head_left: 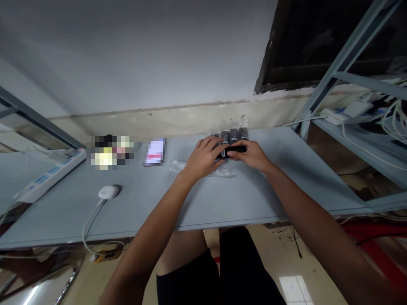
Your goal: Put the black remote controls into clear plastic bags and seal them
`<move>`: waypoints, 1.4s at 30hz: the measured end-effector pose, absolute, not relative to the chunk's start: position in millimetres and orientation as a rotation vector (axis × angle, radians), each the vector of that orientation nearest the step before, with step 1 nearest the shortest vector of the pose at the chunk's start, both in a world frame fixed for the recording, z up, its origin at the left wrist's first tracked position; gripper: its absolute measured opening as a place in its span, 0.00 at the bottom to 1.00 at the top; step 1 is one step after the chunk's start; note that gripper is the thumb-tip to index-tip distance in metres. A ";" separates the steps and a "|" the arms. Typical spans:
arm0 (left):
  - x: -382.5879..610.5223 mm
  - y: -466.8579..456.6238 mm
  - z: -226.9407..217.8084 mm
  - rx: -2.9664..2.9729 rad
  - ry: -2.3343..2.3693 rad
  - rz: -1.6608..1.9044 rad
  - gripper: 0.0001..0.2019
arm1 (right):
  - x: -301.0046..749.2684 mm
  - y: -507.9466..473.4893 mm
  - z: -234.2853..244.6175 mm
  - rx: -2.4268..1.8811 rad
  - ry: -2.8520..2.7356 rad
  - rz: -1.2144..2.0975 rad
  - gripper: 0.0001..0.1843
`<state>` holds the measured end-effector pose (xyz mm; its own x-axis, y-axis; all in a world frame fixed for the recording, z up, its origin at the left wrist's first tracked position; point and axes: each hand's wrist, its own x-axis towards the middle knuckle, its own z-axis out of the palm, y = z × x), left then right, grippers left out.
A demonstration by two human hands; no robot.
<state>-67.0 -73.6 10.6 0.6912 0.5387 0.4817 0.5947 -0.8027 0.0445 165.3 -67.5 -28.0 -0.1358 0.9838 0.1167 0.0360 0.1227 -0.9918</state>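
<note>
Both of my hands meet over the right part of the grey tabletop [222, 203]. Between them is a small black oblong item [237, 149] with a pale label; its exact kind I cannot make out. My right hand [254, 156] pinches its right end. Curled over the left end, my left hand [205, 156] grips it with the fingers. Just behind the hands, several dark items in clear plastic wrap [234, 134] stand in a row near the wall. Crumpled clear plastic bags [227, 171] lie under and beside my left hand.
To the left lie a phone [154, 151], blurred out in part, and a pixelated cluster [112, 152]. A white plug-like device [108, 192] trails a cable over the front edge. A power strip [52, 176] lies far left. Metal frame posts [337, 67] rise at the right.
</note>
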 end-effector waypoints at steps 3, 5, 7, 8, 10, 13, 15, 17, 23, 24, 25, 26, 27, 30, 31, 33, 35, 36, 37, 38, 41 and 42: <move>-64.8 -69.5 7.6 -2.795 -0.948 -0.630 0.25 | 161.7 -68.7 -29.2 -1.045 -1.298 1.329 0.20; -65.9 -68.9 4.0 -2.805 -0.951 -0.631 0.24 | 160.7 -69.4 -29.3 -1.023 -1.265 1.385 0.18; -68.5 -69.2 0.7 -2.812 -0.943 -0.679 0.24 | 160.7 -69.8 -29.3 -1.004 -1.267 1.429 0.17; -70.3 -69.4 -0.7 -2.816 -0.937 -0.700 0.23 | 161.0 -69.7 -29.4 -1.002 -1.285 1.441 0.17; -74.8 -69.4 -2.6 -2.815 -0.939 -0.728 0.23 | 162.5 -69.0 -30.3 -1.032 -1.346 1.414 0.18; -83.2 -68.3 -4.3 -2.786 -1.001 -0.738 0.22 | 166.2 -66.6 -33.4 -1.135 -1.488 1.222 0.21; -88.8 -67.6 -5.3 -2.771 -1.047 -0.734 0.22 | 168.8 -65.0 -35.7 -1.200 -1.580 1.066 0.21; -92.8 -67.5 -6.2 -2.772 -1.074 -0.726 0.22 | 170.5 -64.1 -37.2 -1.246 -1.639 0.945 0.22; -98.6 -66.8 -7.2 -2.759 -1.146 -0.740 0.21 | 175.6 -62.7 -35.8 -1.272 -1.653 0.793 0.25; -100.5 -65.7 -7.4 -2.752 -1.169 -0.758 0.21 | 177.8 -61.8 -35.6 -1.275 -1.639 0.817 0.26; -103.0 -64.4 -7.7 -2.743 -1.197 -0.778 0.21 | 180.3 -60.7 -35.6 -1.271 -1.618 0.853 0.26; -105.9 -63.0 -8.0 -2.735 -1.226 -0.796 0.21 | 183.1 -59.3 -35.9 -1.251 -1.591 0.891 0.26; -108.9 -61.4 -8.3 -2.729 -1.255 -0.810 0.21 | 185.9 -57.8 -36.5 -1.217 -1.563 0.923 0.24; -116.9 -57.5 -8.7 -2.718 -1.323 -0.840 0.21 | 193.7 -53.2 -39.1 -1.098 -1.528 0.934 0.17; -118.7 -56.6 -8.7 -2.718 -1.335 -0.851 0.21 | 195.5 -51.8 -40.2 -1.076 -1.535 0.918 0.16; -120.6 -55.7 -8.6 -2.726 -1.339 -0.867 0.21 | 198.0 -49.3 -42.9 -1.067 -1.570 0.874 0.14; -120.6 -55.6 -8.6 -2.746 -1.333 -0.862 0.21 | 198.8 -47.7 -45.9 -1.061 -1.602 0.834 0.14; -120.1 -55.8 -8.7 -2.758 -1.328 -0.857 0.21 | 198.7 -47.2 -47.1 -1.057 -1.610 0.827 0.15; -119.5 -56.0 -8.7 -2.766 -1.324 -0.855 0.21 | 198.4 -47.1 -48.1 -1.060 -1.611 0.832 0.18; -118.7 -56.3 -8.8 -2.770 -1.323 -0.857 0.21 | 198.0 -47.3 -48.7 -1.071 -1.609 0.843 0.21; -116.9 -57.1 -8.6 -2.777 -1.317 -0.864 0.21 | 196.9 -48.5 -48.8 -1.142 -1.620 0.876 0.29; -116.6 -57.3 -8.4 -2.782 -1.313 -0.862 0.21 | 196.7 -48.8 -48.5 -1.156 -1.625 0.881 0.30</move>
